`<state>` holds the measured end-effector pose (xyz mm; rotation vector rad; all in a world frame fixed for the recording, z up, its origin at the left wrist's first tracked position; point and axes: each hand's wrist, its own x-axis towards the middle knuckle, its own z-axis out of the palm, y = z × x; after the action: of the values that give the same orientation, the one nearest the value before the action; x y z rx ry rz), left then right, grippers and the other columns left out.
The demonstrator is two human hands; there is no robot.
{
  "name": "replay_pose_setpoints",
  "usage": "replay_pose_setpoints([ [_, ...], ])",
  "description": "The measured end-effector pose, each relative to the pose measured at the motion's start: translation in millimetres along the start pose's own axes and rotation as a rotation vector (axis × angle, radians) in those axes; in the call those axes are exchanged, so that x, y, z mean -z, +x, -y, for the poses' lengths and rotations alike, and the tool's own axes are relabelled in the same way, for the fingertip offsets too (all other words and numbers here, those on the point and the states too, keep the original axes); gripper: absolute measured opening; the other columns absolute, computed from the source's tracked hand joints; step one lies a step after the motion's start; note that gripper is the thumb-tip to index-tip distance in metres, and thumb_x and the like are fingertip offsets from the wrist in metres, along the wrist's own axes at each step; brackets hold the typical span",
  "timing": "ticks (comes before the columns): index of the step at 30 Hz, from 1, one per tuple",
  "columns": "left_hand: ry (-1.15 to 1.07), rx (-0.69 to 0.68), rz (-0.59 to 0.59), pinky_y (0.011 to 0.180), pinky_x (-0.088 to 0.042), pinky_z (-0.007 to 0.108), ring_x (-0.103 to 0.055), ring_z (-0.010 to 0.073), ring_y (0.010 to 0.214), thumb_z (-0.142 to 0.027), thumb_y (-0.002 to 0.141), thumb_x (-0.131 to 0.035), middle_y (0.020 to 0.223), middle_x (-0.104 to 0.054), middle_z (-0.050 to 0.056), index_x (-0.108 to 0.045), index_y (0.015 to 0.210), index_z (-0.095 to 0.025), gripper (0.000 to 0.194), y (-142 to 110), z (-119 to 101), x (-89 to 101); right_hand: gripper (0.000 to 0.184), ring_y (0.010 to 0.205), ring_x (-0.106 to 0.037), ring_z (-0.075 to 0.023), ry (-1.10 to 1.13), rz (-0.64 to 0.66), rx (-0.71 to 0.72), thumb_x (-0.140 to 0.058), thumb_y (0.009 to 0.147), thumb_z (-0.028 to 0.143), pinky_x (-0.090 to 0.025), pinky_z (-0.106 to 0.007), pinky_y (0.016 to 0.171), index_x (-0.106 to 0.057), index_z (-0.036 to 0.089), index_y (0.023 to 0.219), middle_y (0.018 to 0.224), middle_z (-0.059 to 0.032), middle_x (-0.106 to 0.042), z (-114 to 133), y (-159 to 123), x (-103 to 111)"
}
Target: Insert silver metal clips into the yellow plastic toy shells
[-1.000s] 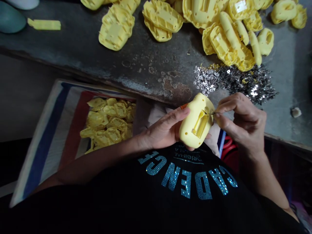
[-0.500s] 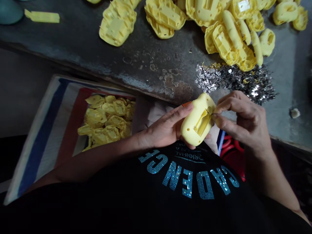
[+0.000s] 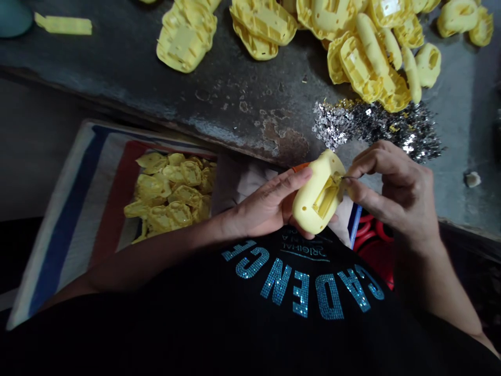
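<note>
My left hand (image 3: pixel 263 207) cradles a rounded yellow plastic shell (image 3: pixel 318 193) just in front of my chest, its open slot facing up. My right hand (image 3: pixel 391 189) pinches a tiny metal clip (image 3: pixel 343 178) between thumb and forefinger and presses it against the slot at the shell's right side. A glittering heap of small metal clips (image 3: pixel 376 128) lies on the worn grey bench (image 3: pixel 242 104) just beyond my right hand.
Several loose yellow shells (image 3: pixel 364 52) are piled along the bench's far side. A striped bag (image 3: pixel 78 209) at my lower left holds several more yellow shells (image 3: pixel 172 196). A flat yellow strip (image 3: pixel 62 24) lies at the far left. Red items (image 3: pixel 371 235) sit under the bench.
The shell has tipped slightly and my right hand has edged up a little, still holding the clip at the slot. Otherwise nothing moved.
</note>
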<state>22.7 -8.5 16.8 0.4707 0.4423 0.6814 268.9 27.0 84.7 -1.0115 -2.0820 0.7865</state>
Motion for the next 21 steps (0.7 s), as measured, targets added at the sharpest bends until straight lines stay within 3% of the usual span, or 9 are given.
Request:
replay_pose_setpoints([
  [5,-0.014,0.034,0.042,0.065,-0.071,0.033,-0.090,0.0381,0.111,-0.076,0.103,-0.082,0.140,-0.086,0.017,-0.067,0.165,-0.027,0.080,0,1,3.4,0.011,0.092,-0.070,-0.0228,-0.003,0.010,0.019,-0.083,0.101,0.024,-0.054,-0.041,0.084,-0.075,0.027,0.093,0.094,-0.0006,-0.073,-3,0,-5],
  [13,-0.034,0.004,0.071,0.075,-0.074,0.037,-0.089,0.0372,0.118,-0.071,0.110,-0.076,0.157,-0.080,0.016,-0.055,0.176,-0.034,0.079,0,6,4.6,0.014,0.091,-0.069,-0.0254,-0.123,0.023,0.027,-0.086,0.104,0.035,-0.056,-0.044,0.085,-0.078,0.028,0.095,0.092,-0.0030,-0.074,-3,-2,-9],
  [17,-0.053,0.012,0.080,0.067,-0.072,0.033,-0.090,0.0357,0.111,-0.072,0.108,-0.079,0.153,-0.081,0.018,-0.058,0.172,-0.032,0.079,1,6,5.9,0.004,0.093,-0.075,-0.0257,-0.151,-0.003,0.050,-0.087,0.105,0.028,-0.058,-0.043,0.085,-0.083,0.029,0.105,0.098,-0.0035,-0.081,-3,-7,-10],
  [21,-0.061,0.041,0.068,0.071,-0.074,0.036,-0.089,0.0391,0.118,-0.074,0.105,-0.080,0.147,-0.083,0.019,-0.062,0.168,-0.030,0.078,0,3,5.8,0.012,0.096,-0.078,-0.0282,-0.219,-0.076,0.073,-0.085,0.105,0.024,-0.057,-0.046,0.085,-0.085,0.033,0.114,0.105,-0.0045,-0.084,0,-16,-11],
])
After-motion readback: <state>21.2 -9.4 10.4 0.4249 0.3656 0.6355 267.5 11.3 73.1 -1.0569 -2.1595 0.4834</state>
